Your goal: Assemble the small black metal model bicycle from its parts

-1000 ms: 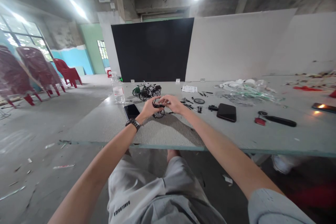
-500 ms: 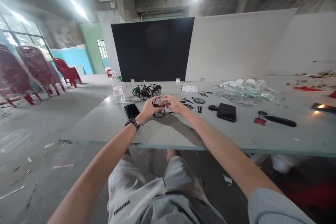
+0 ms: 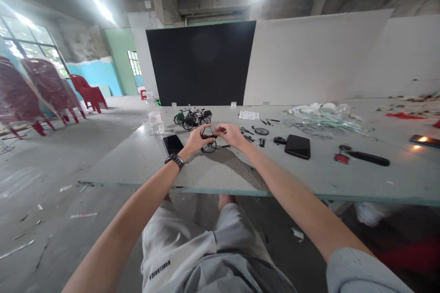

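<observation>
A small black model bicycle (image 3: 208,142), partly built, stands on one wheel on the grey table (image 3: 220,169) in front of me. My left hand (image 3: 195,139), with a black watch on the wrist, grips its frame from the left. From the right, my right hand (image 3: 231,133) pinches the top of the same frame with its fingers closed. Two finished model bicycles (image 3: 192,118), one green and one black, stand further back on the table.
A black phone (image 3: 172,143) lies left of my hands and a dark case (image 3: 297,146) to the right. Small black parts (image 3: 256,132), a water bottle (image 3: 154,114), a black tool (image 3: 367,159), plastic bags (image 3: 323,116) and another phone (image 3: 424,140) are on the table. Red chairs (image 3: 51,91) stand at the left.
Both hands stay on the small bicycle; my right fingers have shifted slightly on its top. The view has tilted a little.
</observation>
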Action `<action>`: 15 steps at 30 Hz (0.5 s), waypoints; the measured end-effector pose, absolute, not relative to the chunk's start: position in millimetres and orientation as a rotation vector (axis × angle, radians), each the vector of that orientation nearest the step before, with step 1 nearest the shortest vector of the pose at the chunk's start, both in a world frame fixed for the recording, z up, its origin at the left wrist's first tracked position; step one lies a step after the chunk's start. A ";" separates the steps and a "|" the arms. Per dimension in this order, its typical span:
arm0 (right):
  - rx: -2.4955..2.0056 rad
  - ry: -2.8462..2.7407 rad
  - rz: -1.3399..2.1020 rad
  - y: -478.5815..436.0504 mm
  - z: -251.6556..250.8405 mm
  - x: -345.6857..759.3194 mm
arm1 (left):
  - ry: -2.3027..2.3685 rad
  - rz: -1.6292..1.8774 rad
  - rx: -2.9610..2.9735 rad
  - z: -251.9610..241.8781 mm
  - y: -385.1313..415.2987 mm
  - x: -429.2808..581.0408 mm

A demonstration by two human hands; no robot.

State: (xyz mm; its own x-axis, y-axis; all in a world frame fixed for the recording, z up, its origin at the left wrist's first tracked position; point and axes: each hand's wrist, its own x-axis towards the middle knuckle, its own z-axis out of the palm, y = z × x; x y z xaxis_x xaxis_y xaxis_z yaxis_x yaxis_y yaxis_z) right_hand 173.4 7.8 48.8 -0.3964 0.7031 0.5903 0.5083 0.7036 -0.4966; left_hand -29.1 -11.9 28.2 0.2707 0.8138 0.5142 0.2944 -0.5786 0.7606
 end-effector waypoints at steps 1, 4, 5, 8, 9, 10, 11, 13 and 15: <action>-0.910 -2.099 0.287 7.5 49.8 173.6 | 0.992 1.291 2.021 28.4 -12.5 -29.0; -0.889 -2.134 0.254 5.5 53.1 173.4 | 0.989 1.296 2.008 29.1 -13.2 -29.0; -0.883 -2.138 0.252 4.5 53.8 173.1 | 0.989 1.299 2.000 29.2 -13.0 -29.0; -0.881 -2.107 0.262 1.4 54.1 171.7 | 0.981 1.319 1.982 28.5 -11.3 -28.8; -0.892 -2.083 0.268 0.3 53.7 171.1 | 0.979 1.330 1.977 28.0 -10.5 -28.7; -0.908 -2.058 0.280 -0.8 53.1 170.4 | 0.974 1.343 1.975 27.5 -9.6 -28.7; -0.927 -2.033 0.303 -1.9 52.4 169.6 | 0.969 1.361 1.971 27.0 -8.9 -28.8; -0.963 -1.986 0.384 -4.2 50.9 167.1 | 0.961 1.404 1.962 26.3 -7.7 -28.9; -0.991 -1.921 0.474 -6.9 49.7 163.4 | 0.966 1.443 1.948 26.6 -7.6 -29.1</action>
State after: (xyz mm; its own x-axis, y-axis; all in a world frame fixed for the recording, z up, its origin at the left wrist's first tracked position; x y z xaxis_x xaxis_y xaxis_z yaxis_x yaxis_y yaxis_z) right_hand 163.4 -6.9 49.7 -0.2783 0.7928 0.5422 0.4500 0.6064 -0.6556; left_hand -29.1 -7.6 26.6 0.1760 0.7947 0.5809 0.2340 -0.6070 0.7595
